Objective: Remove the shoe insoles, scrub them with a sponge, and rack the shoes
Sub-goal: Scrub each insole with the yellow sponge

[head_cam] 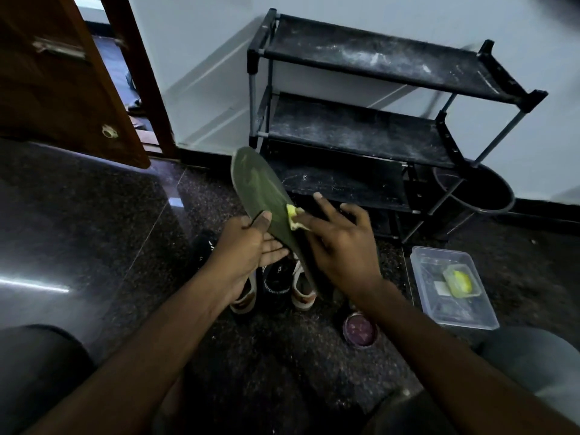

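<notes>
Partly hidden beneath the forearms, the shoes (303, 293) are lying on the dark floor (94, 215), overlapping so that no firm count is possible; two pale ones and some black parts are showing. One green insole (263, 189) is being held in the air above them, tilted with its toe end pointing towards the shoe rack (361, 127). The left hand (248, 243) is gripping its heel end, thumb on the upper face and fingers running underneath. The right hand (342, 243) is holding one yellow sponge (294, 216) against the insole's edge; most of the sponge is being covered by that hand, whose other fingers are spreading fairly straight. Three dusty shelves are showing on the rack, all bare. One round tin (360, 329) is sitting near one clear container (452, 290), which is holding a yellow object (459, 282) too blurred to identify. One dark bucket (483, 189) is standing half hidden behind the rack's legs.
</notes>
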